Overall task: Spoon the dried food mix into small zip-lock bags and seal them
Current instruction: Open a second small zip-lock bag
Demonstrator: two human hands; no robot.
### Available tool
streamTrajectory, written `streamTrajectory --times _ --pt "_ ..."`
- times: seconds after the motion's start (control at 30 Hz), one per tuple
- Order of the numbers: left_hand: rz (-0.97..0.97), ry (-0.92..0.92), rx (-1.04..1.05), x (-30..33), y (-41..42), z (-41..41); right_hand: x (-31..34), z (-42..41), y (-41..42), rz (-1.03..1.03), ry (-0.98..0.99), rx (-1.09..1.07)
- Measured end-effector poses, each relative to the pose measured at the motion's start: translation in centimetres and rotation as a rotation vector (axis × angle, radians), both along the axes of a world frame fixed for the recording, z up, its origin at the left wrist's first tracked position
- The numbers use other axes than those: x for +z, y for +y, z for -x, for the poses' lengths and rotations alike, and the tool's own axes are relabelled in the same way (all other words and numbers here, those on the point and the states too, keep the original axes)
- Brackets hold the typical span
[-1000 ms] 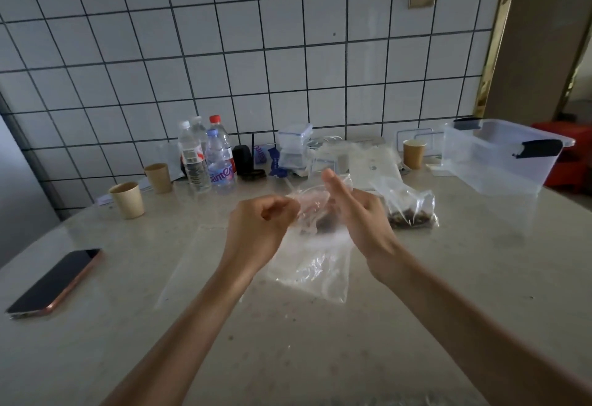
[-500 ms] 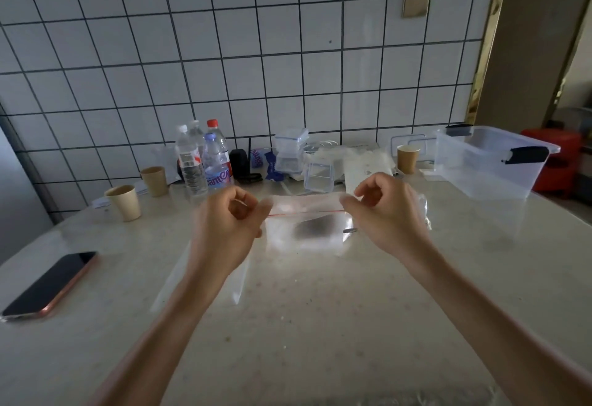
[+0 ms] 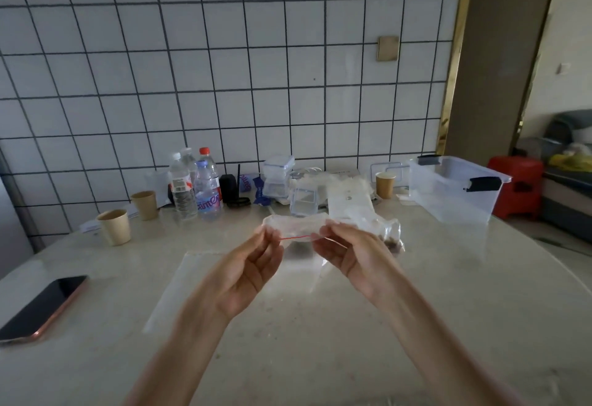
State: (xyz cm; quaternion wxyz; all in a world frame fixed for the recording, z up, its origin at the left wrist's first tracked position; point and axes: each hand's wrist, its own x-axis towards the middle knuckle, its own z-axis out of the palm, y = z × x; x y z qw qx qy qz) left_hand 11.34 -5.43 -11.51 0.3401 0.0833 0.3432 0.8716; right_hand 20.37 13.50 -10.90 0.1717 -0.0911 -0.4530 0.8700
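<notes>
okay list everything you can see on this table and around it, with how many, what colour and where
small zip-lock bag: one, clear with a red seal line, pinched between both hands
bag of dried mix: one, clear with brown contents, behind the right hand
flat plastic bag: one, clear, lying on the table left of the hands
paper cups: three, tan, two far left, one far right
water bottles: several, clear, by the wall
storage bin: one, clear with black latches, far right
phone: one, dark, left edge
stool: one, red, beyond the table
left hand: pinches the bag's left end
right hand: pinches the bag's right end
</notes>
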Motion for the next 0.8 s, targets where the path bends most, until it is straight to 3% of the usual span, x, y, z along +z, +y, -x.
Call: streamTrajectory --times 0.13,0.3,0.7,0.8 --pt "0.073 -0.024 0.011 -0.5 1.0 -0.8 -0.2 0.2 0.1 0.13 0.013 0.11" --pt "0.2 0.057 0.048 -0.7 1.4 -0.7 -0.6 0.3 0.3 0.089 -0.057 0.101" --pt "0.086 0.02 0.027 -1.0 0.7 -1.1 -2.4 0.6 0.9 -0.062 0.009 0.26" --pt "0.068 0.136 0.021 -1.5 0.6 -0.8 -2.6 0.6 0.9 -0.217 0.032 0.261"
